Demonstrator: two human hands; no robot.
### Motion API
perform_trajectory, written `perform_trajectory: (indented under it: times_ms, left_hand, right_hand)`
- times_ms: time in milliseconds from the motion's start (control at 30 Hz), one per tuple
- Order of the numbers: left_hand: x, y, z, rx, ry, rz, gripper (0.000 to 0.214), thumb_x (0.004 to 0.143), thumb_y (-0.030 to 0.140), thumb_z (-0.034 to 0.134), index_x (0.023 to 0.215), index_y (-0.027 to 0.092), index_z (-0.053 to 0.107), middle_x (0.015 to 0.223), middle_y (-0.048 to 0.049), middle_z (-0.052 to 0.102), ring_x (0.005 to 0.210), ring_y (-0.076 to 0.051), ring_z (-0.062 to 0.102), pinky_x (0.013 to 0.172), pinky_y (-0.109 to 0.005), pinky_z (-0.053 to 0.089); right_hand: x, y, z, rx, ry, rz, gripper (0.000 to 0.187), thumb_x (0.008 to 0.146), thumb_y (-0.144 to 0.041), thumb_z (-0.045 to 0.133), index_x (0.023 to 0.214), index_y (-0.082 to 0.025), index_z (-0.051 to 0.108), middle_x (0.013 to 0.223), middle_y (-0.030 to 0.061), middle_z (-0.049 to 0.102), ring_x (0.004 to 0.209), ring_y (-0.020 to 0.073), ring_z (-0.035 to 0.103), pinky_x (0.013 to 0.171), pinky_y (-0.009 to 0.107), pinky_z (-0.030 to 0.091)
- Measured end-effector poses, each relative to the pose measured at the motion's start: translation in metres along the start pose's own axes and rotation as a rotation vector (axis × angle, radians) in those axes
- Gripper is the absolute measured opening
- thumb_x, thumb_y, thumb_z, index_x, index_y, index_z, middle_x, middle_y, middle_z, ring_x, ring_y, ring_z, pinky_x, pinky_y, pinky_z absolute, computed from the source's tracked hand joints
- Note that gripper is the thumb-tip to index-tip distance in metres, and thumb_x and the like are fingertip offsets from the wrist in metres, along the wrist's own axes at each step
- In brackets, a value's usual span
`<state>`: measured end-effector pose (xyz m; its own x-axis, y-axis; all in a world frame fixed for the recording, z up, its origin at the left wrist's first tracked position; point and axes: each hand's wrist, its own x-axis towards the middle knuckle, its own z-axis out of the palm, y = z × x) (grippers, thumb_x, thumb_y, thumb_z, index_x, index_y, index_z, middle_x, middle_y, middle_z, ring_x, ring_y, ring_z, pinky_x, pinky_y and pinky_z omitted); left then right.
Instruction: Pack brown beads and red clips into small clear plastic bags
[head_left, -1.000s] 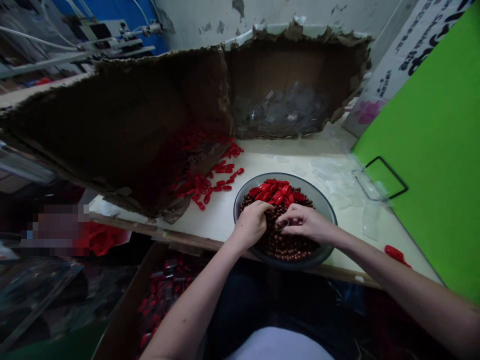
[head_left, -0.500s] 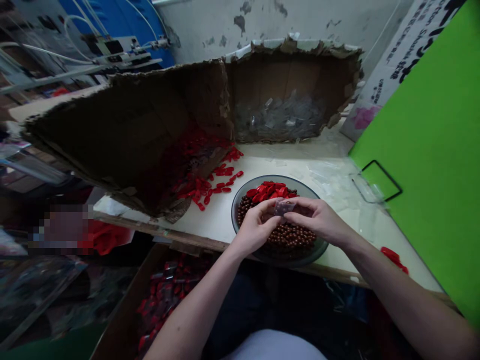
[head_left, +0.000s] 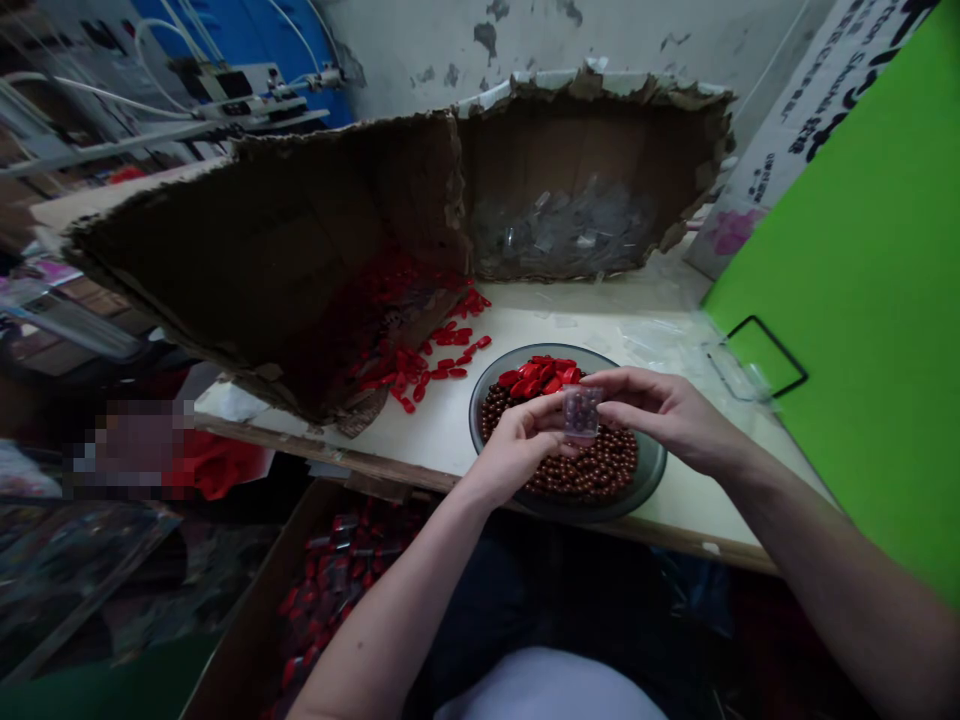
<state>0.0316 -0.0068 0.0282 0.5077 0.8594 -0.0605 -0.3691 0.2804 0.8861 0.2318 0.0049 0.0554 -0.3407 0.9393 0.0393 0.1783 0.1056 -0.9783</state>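
A small clear plastic box [head_left: 581, 412] with dark brown beads inside is held up over a grey bowl [head_left: 656, 478]. My left hand [head_left: 517, 448] is closed on its left side, thumb low and fingers behind. The thumb and forefinger of my right hand [head_left: 664, 412] close on its right and upper edge. Below lie many shiny brown beads [head_left: 592, 470] in the bowl. A heap of red plastic caps [head_left: 536, 376] rests on the beads at the bowl's far side.
A torn cardboard bin [head_left: 187, 240] at the left spills red pieces [head_left: 409, 375] onto the white tabletop [head_left: 435, 440]. Clear plastic pieces [head_left: 577, 230] fill the back bin. A green panel [head_left: 862, 290] with a black handle stands right. Below the table's edge, a carton holds red-capped boxes [head_left: 337, 570].
The clear box has turned from lying flat to upright, so the beads inside show. My right hand has shifted slightly to the right, with its fingers further apart. The view has moved slightly.
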Motion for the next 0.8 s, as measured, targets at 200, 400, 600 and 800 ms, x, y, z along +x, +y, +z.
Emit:
perform_trajectory:
  times_ms: [200, 400, 600, 800]
  left_hand:
    - [0.007, -0.005, -0.005, -0.14, 0.038, -0.055, 0.046, 0.065, 0.012, 0.061, 0.11, 0.014, 0.068, 0.103, -0.0121, 0.073, 0.087, -0.024, 0.071, 0.073, -0.029, 0.053]
    - [0.014, -0.009, -0.008, -0.162, 0.053, -0.065, 0.047, 0.062, 0.01, 0.062, 0.108, 0.015, 0.07, 0.104, -0.0104, 0.073, 0.084, -0.023, 0.071, 0.075, -0.031, 0.054]
    - [0.015, -0.008, -0.012, -0.13, 0.037, -0.082, 0.051, 0.064, 0.009, 0.062, 0.115, 0.017, 0.066, 0.11, -0.0095, 0.071, 0.087, -0.021, 0.071, 0.077, -0.029, 0.053]
    - [0.017, -0.003, -0.015, -0.126, 0.022, -0.071, 0.055, 0.067, 0.009, 0.062, 0.12, 0.018, 0.061, 0.106, -0.0099, 0.072, 0.087, -0.022, 0.071, 0.077, -0.029, 0.053]
  right_hand:
    - [0.001, 0.004, 0.003, -0.056, 0.019, -0.016, 0.03, 0.082, -0.03, 0.068, 0.112, -0.023, 0.068, 0.115, 0.005, 0.071, 0.104, 0.021, 0.067, 0.096, 0.037, 0.051]
    - [0.001, 0.003, 0.01, -0.282, 0.089, -0.109, 0.028, 0.085, -0.028, 0.064, 0.112, -0.024, 0.068, 0.114, 0.0046, 0.07, 0.102, 0.0211, 0.067, 0.096, 0.038, 0.052]
    - [0.009, 0.007, 0.012, -0.192, 0.096, -0.07, 0.029, 0.084, -0.03, 0.065, 0.111, -0.023, 0.068, 0.11, 0.0049, 0.072, 0.098, 0.0205, 0.068, 0.093, 0.037, 0.054]
    - [0.017, 0.011, 0.013, -0.041, 0.116, -0.022, 0.028, 0.08, -0.031, 0.068, 0.106, -0.022, 0.069, 0.105, 0.0057, 0.074, 0.094, 0.0204, 0.07, 0.088, 0.036, 0.057]
